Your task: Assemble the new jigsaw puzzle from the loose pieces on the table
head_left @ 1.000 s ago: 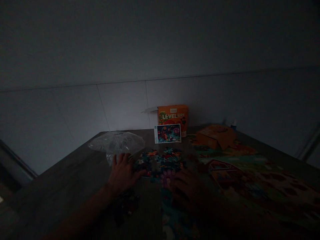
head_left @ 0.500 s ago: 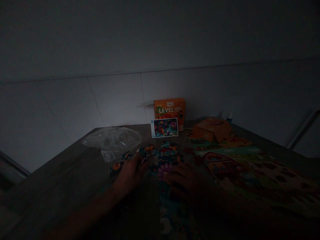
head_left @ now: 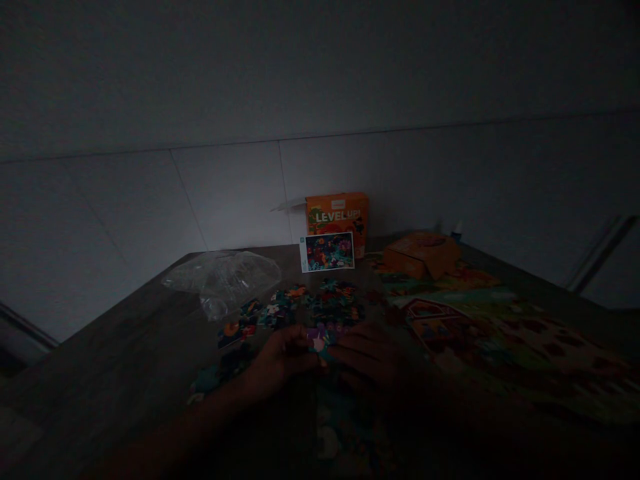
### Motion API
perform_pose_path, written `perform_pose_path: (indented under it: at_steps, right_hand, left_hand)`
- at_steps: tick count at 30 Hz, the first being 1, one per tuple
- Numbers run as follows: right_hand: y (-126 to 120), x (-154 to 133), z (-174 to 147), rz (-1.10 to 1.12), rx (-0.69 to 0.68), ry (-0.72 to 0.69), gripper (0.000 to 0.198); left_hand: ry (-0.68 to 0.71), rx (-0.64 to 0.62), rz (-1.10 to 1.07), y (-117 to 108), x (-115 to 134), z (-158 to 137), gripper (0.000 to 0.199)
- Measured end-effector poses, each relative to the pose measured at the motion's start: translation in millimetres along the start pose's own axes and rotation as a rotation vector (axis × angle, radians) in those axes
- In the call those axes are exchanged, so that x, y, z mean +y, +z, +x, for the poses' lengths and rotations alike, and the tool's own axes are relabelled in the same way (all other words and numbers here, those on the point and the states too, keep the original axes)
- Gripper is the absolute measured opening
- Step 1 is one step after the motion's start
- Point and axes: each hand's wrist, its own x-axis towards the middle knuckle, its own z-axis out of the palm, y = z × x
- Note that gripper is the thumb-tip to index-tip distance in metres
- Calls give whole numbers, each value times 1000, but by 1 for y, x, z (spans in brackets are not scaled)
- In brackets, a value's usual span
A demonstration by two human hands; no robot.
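Dim light falls on a dark tabletop (head_left: pixel 125 333) pushed against a pale panelled wall (head_left: pixel 225 193), and most of the near edge is lost in shadow. Toward the left part of the far edge lies a crumpled clear plastic bag (head_left: pixel 223 280), and just to its right, nearer the middle, loose puzzle pieces (head_left: pixel 300 307) are scattered in a colourful patch, with a few darker ones trailing toward the near-left corner. Behind them, at the far edge, a small picture card (head_left: pixel 327 251) leans in front of an upright orange box (head_left: pixel 337 213) printed with "LEVEL UP!". At the middle of the tabletop the left hand (head_left: pixel 285 357) and right hand (head_left: pixel 373 357) meet, fingers curled, around a small pale pink piece (head_left: pixel 318 341) that shows between their fingertips; the left seems to pinch it, though in this gloom I cannot tell how firmly or whether the right grips it too. The step in hand looks like fitting that piece onto the assembled part under the hands. Judging by this, the next move calls for turning the piece to match its neighbours and pressing it flat. To the right lies a second, lower orange box (head_left: pixel 423 253) on a large finished picture puzzle (head_left: pixel 500 333) reaching toward the right edge.
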Motion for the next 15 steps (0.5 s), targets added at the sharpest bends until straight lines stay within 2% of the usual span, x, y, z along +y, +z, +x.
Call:
perform_pose_path:
  at_steps: [7, 12, 15]
  right_hand:
    - [4, 5, -8, -35, 44, 61, 29]
    - [8, 10, -9, -21, 31, 43, 35]
    - [7, 8, -6, 23, 9, 3, 31]
  left_hand:
    - [-3, 48, 133, -1, 4, -3, 40]
    - [-19, 76, 52, -3, -4, 0, 40]
    - [-13, 90, 25, -1, -5, 1, 41]
